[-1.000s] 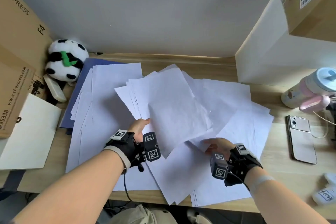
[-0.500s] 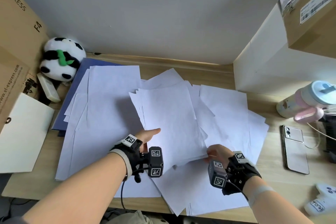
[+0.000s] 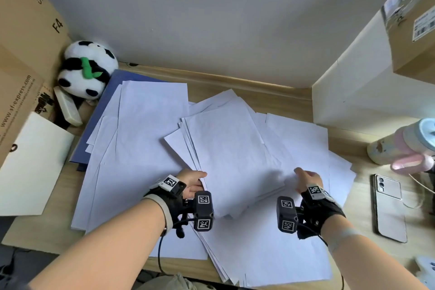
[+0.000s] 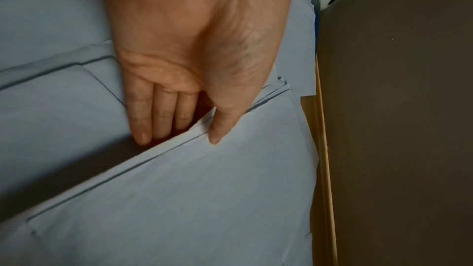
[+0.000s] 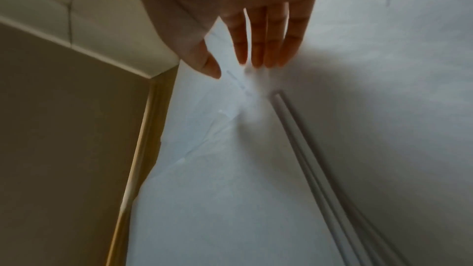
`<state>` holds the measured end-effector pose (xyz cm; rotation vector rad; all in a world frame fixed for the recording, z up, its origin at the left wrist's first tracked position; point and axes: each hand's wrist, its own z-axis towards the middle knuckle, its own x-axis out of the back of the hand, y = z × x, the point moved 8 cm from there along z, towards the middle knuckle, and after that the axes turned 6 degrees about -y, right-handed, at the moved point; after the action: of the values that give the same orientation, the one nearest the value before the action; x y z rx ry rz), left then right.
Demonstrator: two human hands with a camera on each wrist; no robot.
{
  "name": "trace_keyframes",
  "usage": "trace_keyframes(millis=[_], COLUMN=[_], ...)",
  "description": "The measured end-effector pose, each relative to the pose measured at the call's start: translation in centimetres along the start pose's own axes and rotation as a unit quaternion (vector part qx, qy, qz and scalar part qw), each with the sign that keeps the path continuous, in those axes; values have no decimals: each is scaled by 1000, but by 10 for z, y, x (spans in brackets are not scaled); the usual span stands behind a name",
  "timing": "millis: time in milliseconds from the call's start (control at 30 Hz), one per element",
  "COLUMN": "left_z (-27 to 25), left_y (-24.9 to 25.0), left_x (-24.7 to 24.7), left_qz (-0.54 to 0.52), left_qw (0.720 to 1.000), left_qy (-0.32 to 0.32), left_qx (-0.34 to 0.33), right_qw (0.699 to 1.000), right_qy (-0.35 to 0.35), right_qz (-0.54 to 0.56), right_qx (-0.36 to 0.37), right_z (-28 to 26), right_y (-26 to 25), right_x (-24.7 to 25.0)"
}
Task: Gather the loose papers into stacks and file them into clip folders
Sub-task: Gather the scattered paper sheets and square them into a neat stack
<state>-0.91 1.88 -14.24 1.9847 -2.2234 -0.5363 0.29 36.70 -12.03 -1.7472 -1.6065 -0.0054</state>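
Note:
Loose white papers [image 3: 150, 148] lie spread over the wooden desk [image 3: 263, 96]. A gathered stack of sheets [image 3: 230, 155] sits on top in the middle. My left hand [image 3: 195, 182] pinches that stack's left edge, thumb on top and fingers underneath; in the left wrist view the left hand [image 4: 179, 135] holds the stack [image 4: 230, 199] the same way. My right hand [image 3: 302, 175] is to the right of the stack, its straight fingers touching a loose sheet [image 3: 306, 143]. The right hand [image 5: 238, 68] holds nothing over the papers [image 5: 256, 189]. A blue folder [image 3: 108, 103] lies under the papers at the left.
A panda plush [image 3: 87, 70] and a cardboard box [image 3: 21, 42] crowd the back left, beside a white card [image 3: 30, 167]. On the right are a phone [image 3: 388, 207], a pastel bottle [image 3: 404, 143] and a white partition [image 3: 364, 89] carrying another box [image 3: 412, 19].
The stack has swung straighter and come down onto the pile. My right hand has let go of its lower right edge and moved right onto a loose sheet. The left hand keeps its hold.

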Motion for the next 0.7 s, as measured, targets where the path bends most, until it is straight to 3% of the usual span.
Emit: trace_keyframes(millis=[133, 367, 700], left_z=[1, -2, 0], left_y=[0, 5, 8], left_x=[2, 4, -19], left_qz=[-12, 9, -5], left_qw=[1000, 1000, 1000], left_qy=[4, 20, -11], left_qx=[-1, -13, 16], right_qw=[995, 959, 957], right_qy=[42, -59, -28], right_qz=[-62, -263, -255], right_qx=[70, 85, 137], right_z=[12, 15, -23], right_y=[-36, -74, -50], right_x=[-3, -38, -39])
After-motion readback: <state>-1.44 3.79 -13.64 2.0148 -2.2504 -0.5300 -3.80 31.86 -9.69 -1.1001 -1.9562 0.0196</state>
